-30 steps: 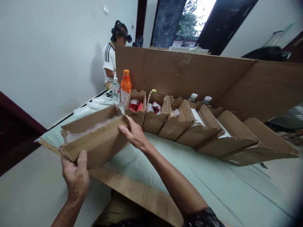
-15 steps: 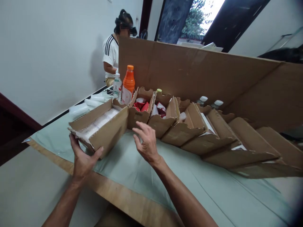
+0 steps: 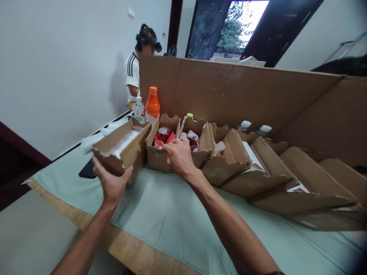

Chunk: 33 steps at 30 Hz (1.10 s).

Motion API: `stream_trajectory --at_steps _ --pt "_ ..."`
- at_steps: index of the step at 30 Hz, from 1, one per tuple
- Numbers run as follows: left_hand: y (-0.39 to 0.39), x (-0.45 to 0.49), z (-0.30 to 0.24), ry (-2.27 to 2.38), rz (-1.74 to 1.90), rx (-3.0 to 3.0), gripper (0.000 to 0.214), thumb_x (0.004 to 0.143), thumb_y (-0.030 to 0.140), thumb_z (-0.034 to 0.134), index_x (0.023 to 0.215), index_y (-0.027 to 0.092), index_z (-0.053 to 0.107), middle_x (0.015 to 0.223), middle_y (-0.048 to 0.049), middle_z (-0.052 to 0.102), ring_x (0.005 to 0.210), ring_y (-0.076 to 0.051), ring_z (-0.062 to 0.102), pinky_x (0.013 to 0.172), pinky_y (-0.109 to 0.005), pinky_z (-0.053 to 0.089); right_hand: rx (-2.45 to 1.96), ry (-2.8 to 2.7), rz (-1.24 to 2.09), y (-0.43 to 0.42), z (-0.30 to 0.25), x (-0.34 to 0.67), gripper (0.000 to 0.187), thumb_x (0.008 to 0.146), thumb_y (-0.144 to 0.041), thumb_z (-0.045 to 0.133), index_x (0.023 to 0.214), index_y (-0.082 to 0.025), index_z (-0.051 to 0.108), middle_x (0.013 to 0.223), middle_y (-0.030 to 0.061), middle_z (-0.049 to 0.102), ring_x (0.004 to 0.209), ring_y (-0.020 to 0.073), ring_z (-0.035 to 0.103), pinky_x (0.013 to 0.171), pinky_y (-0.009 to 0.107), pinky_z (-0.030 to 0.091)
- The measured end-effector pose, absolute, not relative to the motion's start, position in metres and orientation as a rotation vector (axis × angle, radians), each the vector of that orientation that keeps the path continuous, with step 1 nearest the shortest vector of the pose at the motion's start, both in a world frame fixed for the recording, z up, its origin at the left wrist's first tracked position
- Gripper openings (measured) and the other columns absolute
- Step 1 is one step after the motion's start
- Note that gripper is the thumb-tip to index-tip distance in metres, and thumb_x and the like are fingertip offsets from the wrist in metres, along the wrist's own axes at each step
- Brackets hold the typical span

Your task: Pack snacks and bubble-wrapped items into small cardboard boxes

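My left hand [image 3: 114,183] grips the near end of a long open cardboard box [image 3: 133,151], thumb against its right side and fingers at the front. Something whitish in clear plastic lies inside this box, which is slightly blurred. My right hand [image 3: 181,154] is at the front rim of the neighbouring cardboard box [image 3: 158,159], its fingers curled over the top edge. Red packets [image 3: 165,139] lie in that second box. My knuckles partly hide a third box [image 3: 199,156] holding dark red and white packets.
More cardboard boxes [image 3: 272,176] stand in a slanting row to the right, before a tall cardboard panel [image 3: 243,91]. An orange bottle [image 3: 153,103] and a clear bottle [image 3: 139,110] are behind. A black phone-like slab [image 3: 87,169] lies left. A person [image 3: 132,72] is beyond the table.
The left box has shifted right with my left hand, uncovering the black slab. My right hand has moved from above the cloth onto the second box's front rim.
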<state>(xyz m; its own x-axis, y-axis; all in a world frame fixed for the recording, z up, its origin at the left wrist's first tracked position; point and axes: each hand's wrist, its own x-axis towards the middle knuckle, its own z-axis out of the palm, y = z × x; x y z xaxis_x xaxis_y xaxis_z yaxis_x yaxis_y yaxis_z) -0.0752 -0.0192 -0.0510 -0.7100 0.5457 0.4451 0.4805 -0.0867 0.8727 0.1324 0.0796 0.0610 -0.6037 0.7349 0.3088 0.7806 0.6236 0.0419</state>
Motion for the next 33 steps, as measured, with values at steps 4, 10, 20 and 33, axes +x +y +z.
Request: stream_trajectory --at_steps 4,10,20,33 --pt "0.028 -0.062 -0.048 2.024 1.701 1.359 0.124 0.077 0.06 0.075 0.162 0.006 0.004 0.169 -0.0292 0.0 0.16 -0.04 -0.004 0.128 -0.056 0.006 -1.183 -2.565 -0.274 0.076 0.054 0.127 0.028 0.096 -0.014 0.053 0.109 -0.019 0.077 0.102 0.0108 0.079 0.108 0.0259 0.06 0.108 0.046 0.024" --pt "0.024 -0.05 -0.066 1.935 1.617 1.379 0.105 0.082 0.048 0.07 0.162 0.011 0.014 0.171 -0.026 0.001 0.161 -0.036 -0.002 0.128 -0.055 0.015 -1.156 -2.402 -0.296 0.075 0.045 0.136 0.036 0.095 -0.014 0.055 0.129 -0.019 0.068 0.116 0.0109 0.077 0.125 0.0286 0.055 0.114 0.047 0.024" --pt "-0.093 0.004 -0.118 1.702 1.172 2.006 0.052 0.094 0.052 0.057 0.137 0.023 0.06 0.152 -0.0163 0.052 0.139 -0.038 0.05 0.11 -0.06 0.048 -1.108 -2.196 -0.152 -0.049 -0.026 0.234 0.017 0.096 -0.024 0.058 0.109 -0.024 0.068 0.124 0.004 0.074 0.134 0.0226 0.053 0.115 0.046 0.031" --pt "-0.073 0.113 -0.132 1.148 1.07 2.528 0.032 0.097 0.039 0.056 0.122 0.026 0.07 0.134 -0.0087 0.07 0.128 -0.03 0.062 0.096 -0.046 0.06 -1.464 -1.756 -0.149 -0.133 0.015 0.475 0.019 0.095 -0.02 0.058 0.106 -0.023 0.074 0.103 0.0064 0.08 0.097 0.0221 0.073 0.089 0.039 0.058"
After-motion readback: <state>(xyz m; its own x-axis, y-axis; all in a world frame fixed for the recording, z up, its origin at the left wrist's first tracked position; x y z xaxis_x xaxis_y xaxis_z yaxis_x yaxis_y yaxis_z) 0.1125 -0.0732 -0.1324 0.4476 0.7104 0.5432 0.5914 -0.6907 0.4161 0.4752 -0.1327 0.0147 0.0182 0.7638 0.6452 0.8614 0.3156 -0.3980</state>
